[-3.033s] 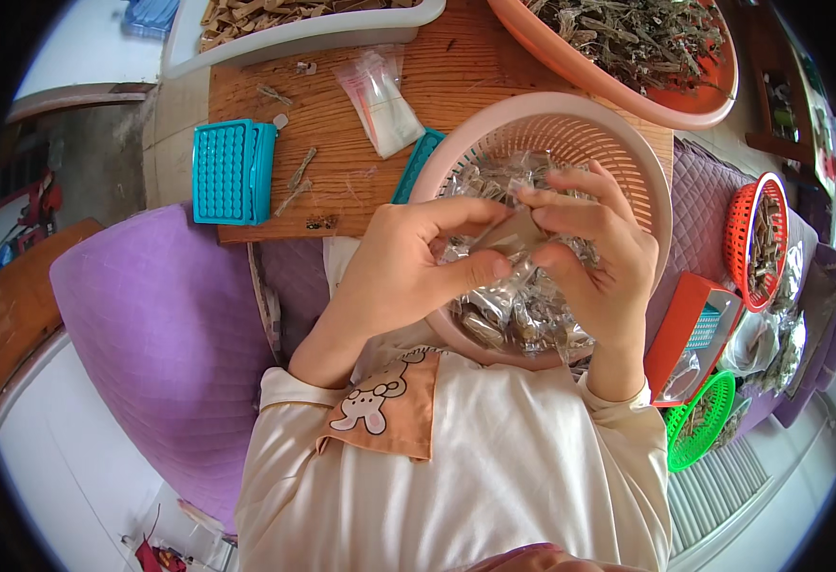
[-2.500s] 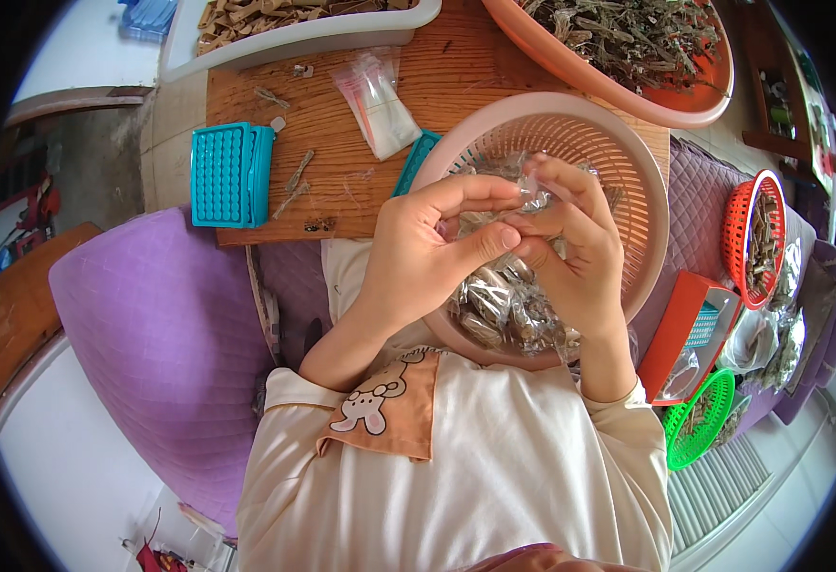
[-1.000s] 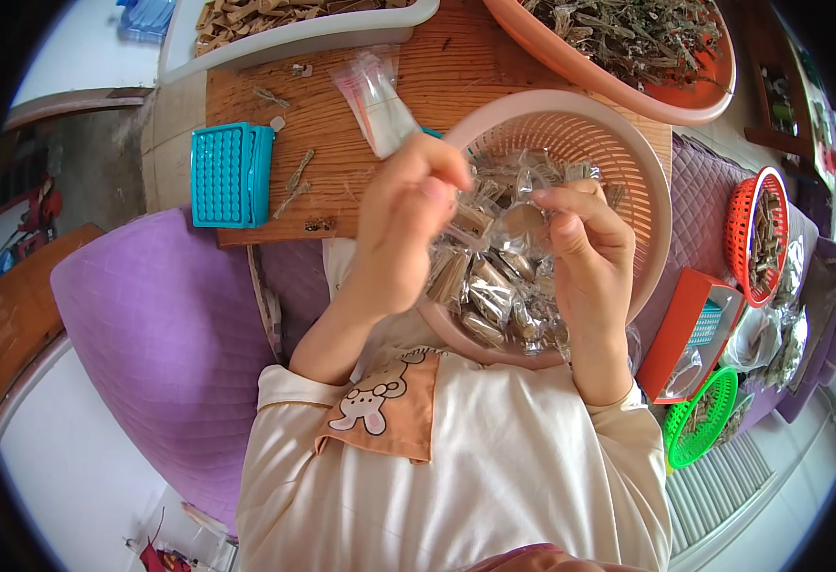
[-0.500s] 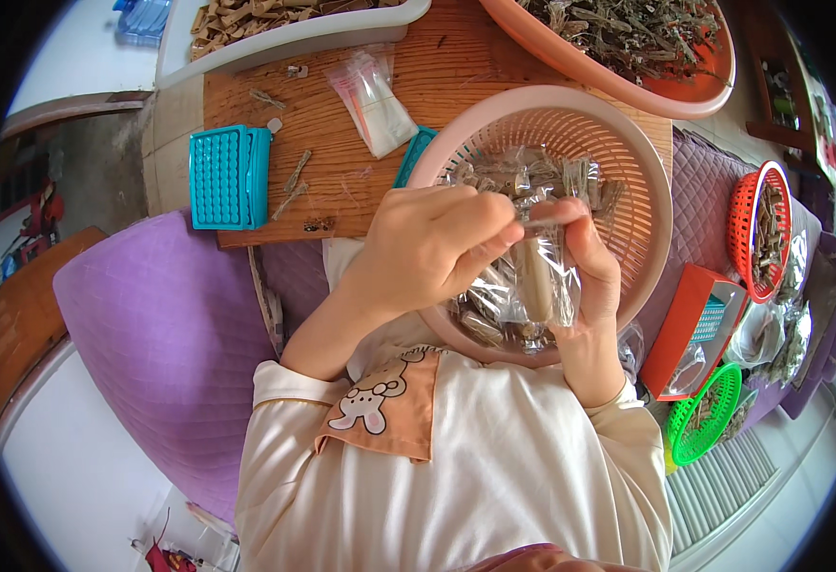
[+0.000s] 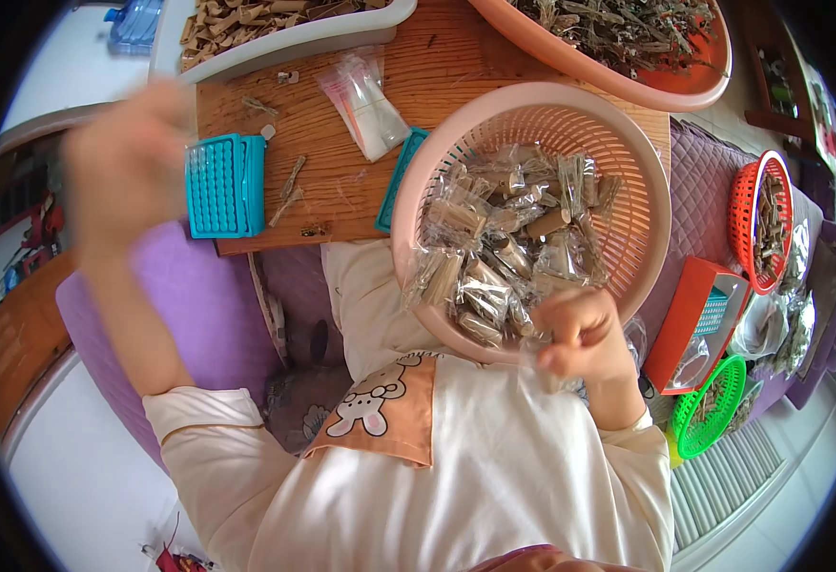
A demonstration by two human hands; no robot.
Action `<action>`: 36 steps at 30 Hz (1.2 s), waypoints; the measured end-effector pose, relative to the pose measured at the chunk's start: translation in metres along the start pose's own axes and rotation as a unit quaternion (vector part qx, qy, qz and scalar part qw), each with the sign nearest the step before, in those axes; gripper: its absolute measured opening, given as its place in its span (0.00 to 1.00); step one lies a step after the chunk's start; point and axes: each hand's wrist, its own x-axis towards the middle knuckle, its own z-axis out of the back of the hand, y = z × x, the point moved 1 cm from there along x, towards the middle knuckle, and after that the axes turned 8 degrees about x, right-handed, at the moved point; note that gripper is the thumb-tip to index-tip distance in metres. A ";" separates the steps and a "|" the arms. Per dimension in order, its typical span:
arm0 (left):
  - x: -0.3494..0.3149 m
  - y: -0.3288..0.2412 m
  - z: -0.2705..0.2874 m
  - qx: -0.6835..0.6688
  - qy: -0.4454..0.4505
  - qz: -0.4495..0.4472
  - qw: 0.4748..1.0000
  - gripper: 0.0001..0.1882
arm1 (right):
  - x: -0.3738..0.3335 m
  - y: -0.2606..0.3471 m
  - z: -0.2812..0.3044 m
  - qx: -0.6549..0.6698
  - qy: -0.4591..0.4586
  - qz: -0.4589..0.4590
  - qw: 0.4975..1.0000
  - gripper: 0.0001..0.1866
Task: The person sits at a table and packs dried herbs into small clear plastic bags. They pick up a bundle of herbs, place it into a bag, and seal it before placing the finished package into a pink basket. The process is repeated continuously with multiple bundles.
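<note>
My left hand (image 5: 132,153) is raised at the far left, beside the stack of turquoise trays (image 5: 217,186). It is smeared by motion, and its fingers cannot be read. Closed at the near right rim of a pink slotted basket (image 5: 642,153), my right hand (image 5: 585,334) has its fingers pinched together. A bit of clear film seems to show below its fingertips, but I cannot make out what they hold. Inside the basket lie several clear plastic packets (image 5: 485,286) filled with dried, stick-like plant pieces.
A white tub (image 5: 294,38) of brown pieces and an orange basin (image 5: 666,91) of dried stalks stand at the back. Flat plastic bags (image 5: 370,110) lie on the wooden table (image 5: 437,57). At right are a red basket (image 5: 747,224), an orange box (image 5: 675,334) and a green basket (image 5: 737,381).
My hands were together over the basket with a filled clear packet between them. The left has swung far left; the right has moved down to the near rim, uncovering the packets.
</note>
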 end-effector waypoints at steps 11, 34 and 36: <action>-0.236 0.364 -0.033 0.125 0.004 0.534 0.836 0.16 | -0.030 0.033 0.043 -0.169 -0.294 0.069 0.938 0.09; 0.005 -0.106 -0.056 -0.563 0.181 -0.100 0.800 0.21 | 0.033 0.023 0.043 -0.763 -0.082 -0.014 0.642 0.10; 0.011 -0.120 -0.056 -0.581 0.163 -0.043 0.796 0.21 | 0.033 0.032 0.042 -0.695 -0.102 0.020 0.712 0.10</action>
